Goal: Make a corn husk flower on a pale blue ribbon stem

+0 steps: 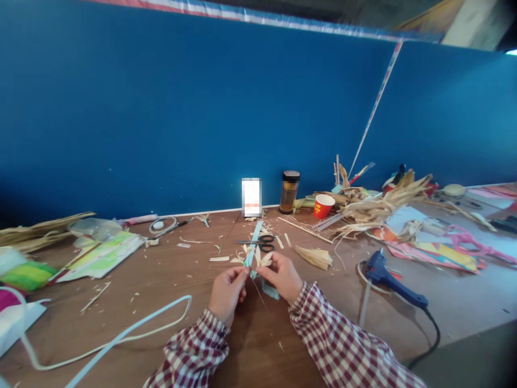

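Observation:
My left hand (227,291) is closed in a pinch at the lower end of a light blue strip (254,237), where a small green bit shows. Closed too, my right hand (285,277) pinches a pale husk piece (264,260) just right of the strip. More pale husk petals spread around the strip between both hands, and a thin stalk hangs below. Black-handled scissors (266,243) lie just beyond my fingers. A crumpled light blue scrap (270,290) is on the table beneath my right hand. The fingertips partly hide how the pieces join.
A blue glue gun (393,277) with its cord lies at right. Farther back stand a red paper cup (323,206), a dark-lidded bottle (289,193) and a heap of dry corn husks (375,207). A white cable (121,340) loops at front left. A blue panel (181,108) rises behind.

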The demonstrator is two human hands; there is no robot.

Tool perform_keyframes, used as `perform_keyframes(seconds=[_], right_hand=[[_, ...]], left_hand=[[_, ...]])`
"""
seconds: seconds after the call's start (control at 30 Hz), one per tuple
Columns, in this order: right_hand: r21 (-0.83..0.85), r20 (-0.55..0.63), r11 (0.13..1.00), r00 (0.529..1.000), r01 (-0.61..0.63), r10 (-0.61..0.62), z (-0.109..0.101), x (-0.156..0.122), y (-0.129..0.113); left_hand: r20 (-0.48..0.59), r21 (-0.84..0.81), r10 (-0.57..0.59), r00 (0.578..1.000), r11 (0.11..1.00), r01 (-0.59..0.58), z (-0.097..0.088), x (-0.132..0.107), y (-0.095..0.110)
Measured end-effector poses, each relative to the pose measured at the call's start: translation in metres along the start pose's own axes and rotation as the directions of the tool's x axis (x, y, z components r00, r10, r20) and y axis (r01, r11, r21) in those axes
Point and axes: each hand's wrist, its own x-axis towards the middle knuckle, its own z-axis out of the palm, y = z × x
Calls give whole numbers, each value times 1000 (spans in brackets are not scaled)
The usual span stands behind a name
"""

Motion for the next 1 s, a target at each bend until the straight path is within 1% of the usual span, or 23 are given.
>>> perform_keyframes(seconds=[0.13,0.23,0.3,0.47,0.53,0.7,0.83,0.93,1.0], right_hand=[[2,-1,1000,1000,-12,12,0,0,0],[-9,5,1000,1000,-7,7,1,-1,-1],[-49,4,999,1000,20,-20,1,-1,-1],[-186,8,973,990,137,-138,2,-4,-3],[-208,4,966,988,152,-155,2,-5,-4],[-180,-26,974,989,140,-147,3,-5,-7],[-181,-36,976,991,119,-128,2,-3,-4],[-162,-8,981,994,109,-112,1,-1,0],[-105,49,989,994,103,-98,0,0,3]], left_hand=[[-7,29,9,1000,1000,-9,1,0,0],[9,31,16,1000,999,-16,1,-1,0],[12,30,19,1000,999,-19,2,-1,0],[-1,34,18,1000,999,-18,3,-2,1],[3,26,19,1000,999,-19,3,-3,2],[31,-20,14,999,1000,-14,3,-3,1],[69,-47,-5,998,999,8,3,-5,3],[62,-57,12,998,998,-8,4,-6,5],[58,-59,19,998,998,-15,5,-7,5]])
